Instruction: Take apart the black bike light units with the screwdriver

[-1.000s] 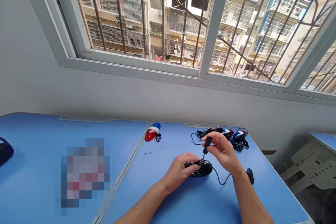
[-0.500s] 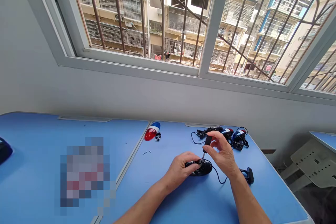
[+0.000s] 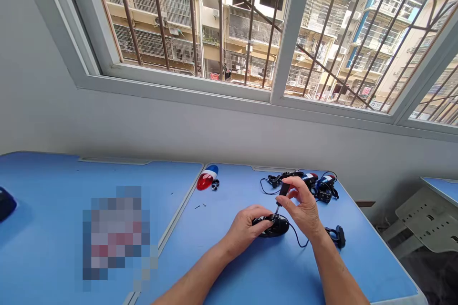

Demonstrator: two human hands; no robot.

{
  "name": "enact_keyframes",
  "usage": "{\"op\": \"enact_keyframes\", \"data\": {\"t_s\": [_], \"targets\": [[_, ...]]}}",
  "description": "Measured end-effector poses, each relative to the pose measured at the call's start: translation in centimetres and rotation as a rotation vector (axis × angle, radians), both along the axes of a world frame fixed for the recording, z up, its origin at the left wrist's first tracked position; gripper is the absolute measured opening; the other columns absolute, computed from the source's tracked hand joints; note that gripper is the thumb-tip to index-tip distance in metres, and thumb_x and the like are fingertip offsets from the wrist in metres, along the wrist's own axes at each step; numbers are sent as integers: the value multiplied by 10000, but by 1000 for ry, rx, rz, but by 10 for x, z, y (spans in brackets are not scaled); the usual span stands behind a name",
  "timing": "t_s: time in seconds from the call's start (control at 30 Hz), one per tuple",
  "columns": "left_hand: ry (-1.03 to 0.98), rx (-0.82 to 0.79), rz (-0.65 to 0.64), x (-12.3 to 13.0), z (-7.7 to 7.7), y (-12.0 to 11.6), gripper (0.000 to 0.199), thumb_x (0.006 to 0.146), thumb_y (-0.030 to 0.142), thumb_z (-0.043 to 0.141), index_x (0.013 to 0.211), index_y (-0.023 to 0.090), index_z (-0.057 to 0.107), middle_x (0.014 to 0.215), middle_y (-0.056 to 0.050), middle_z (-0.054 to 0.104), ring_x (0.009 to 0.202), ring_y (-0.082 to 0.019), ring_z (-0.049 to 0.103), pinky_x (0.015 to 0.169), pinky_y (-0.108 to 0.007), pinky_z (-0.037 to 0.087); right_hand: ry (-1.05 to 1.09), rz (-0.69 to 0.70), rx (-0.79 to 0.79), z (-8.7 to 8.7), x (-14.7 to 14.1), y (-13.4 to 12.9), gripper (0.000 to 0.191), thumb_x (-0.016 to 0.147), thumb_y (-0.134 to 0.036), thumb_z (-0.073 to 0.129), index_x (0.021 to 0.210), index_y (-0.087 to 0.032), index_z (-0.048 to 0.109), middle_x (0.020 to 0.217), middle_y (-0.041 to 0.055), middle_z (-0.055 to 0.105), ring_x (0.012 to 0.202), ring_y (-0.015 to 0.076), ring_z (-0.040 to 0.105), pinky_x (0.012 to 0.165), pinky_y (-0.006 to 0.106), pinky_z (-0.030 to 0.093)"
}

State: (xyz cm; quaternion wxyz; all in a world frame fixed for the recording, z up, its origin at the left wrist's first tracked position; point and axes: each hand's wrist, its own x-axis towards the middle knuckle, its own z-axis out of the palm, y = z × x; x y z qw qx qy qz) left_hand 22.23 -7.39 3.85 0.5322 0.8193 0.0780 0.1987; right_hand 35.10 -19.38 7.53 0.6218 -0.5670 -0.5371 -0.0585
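My left hand [image 3: 252, 221] grips a black oval device [image 3: 277, 229] with a cable, holding it down on the blue table. Between the fingertips of my right hand [image 3: 302, 202] is a screwdriver [image 3: 284, 189] with a black handle. It stands nearly upright, slightly tilted, and its shaft runs down to the device beside my left fingertips. The tip is too small to make out. A black cable [image 3: 297, 238] loops from the device to the right, toward a black clamp-like part [image 3: 336, 237] by my right forearm.
A red, white and blue oval shell [image 3: 208, 177] lies at the back, with a small black clamp [image 3: 215, 184] beside it. Nearer are two small screws [image 3: 201, 206]. Several cabled devices [image 3: 322, 186] crowd the back right. A pixelated patch [image 3: 116, 238] covers something on the left table.
Both hands stay at the device. The screwdriver's handle leans slightly more to the right; the view has shifted a little.
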Motion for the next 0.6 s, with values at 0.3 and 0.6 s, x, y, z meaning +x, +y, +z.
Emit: {"op": "enact_keyframes", "data": {"t_s": [0.3,0.6], "targets": [[-24,17,-14,3,-4,2,186,816,308,583,837,221,746,882,-39,693,855,-205,627,812,-273,471,88,159,-92,-1,3,-5,309,908,-245,583,1214,-292,579,1073,57,685,892,189,657,715,332,573],[-30,-3,-19,3,-6,3,200,812,299,590,887,217,755,942,-51,711,902,-216,637,855,-289,472,25,-49,19,-3,-7,9,328,802,-200,687,1102,-310,611,1021,14,620,840,147,594,616,232,538]]}}
